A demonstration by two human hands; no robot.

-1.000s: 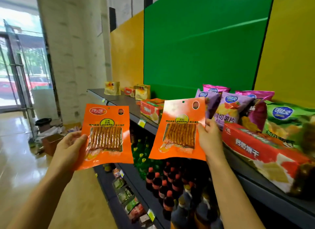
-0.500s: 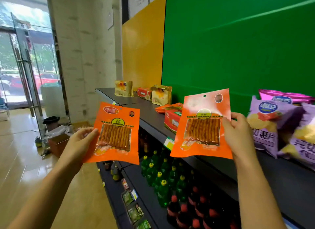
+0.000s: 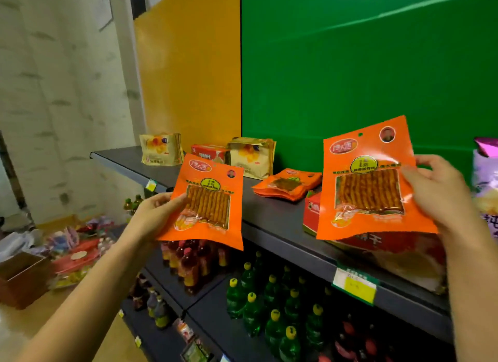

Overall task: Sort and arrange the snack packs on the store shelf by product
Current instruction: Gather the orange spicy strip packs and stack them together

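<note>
My left hand (image 3: 156,213) grips one orange snack pack (image 3: 208,202) by its left edge, holding it upright in front of the dark shelf (image 3: 280,219). My right hand (image 3: 439,197) pinches a second identical orange pack (image 3: 369,184) by its right edge, above the shelf's front. Between the two packs, a small flat stack of the same orange packs (image 3: 288,184) lies on the shelf. Behind it stand two yellow packs (image 3: 161,149) (image 3: 252,157) and a red box (image 3: 208,153). A red pack (image 3: 377,243) lies under my right-hand pack.
Purple chip bags (image 3: 486,184) stand at the far right of the shelf. Green and red bottles (image 3: 269,302) fill the lower shelves. A cardboard box (image 3: 24,278) and loose snack packs (image 3: 75,248) lie on the floor at left. Green and yellow panels back the shelf.
My view has swung left and closer along the shelf; the flat stack of orange packs now shows between my hands. Both hands keep their packs and have moved toward the shelf.
</note>
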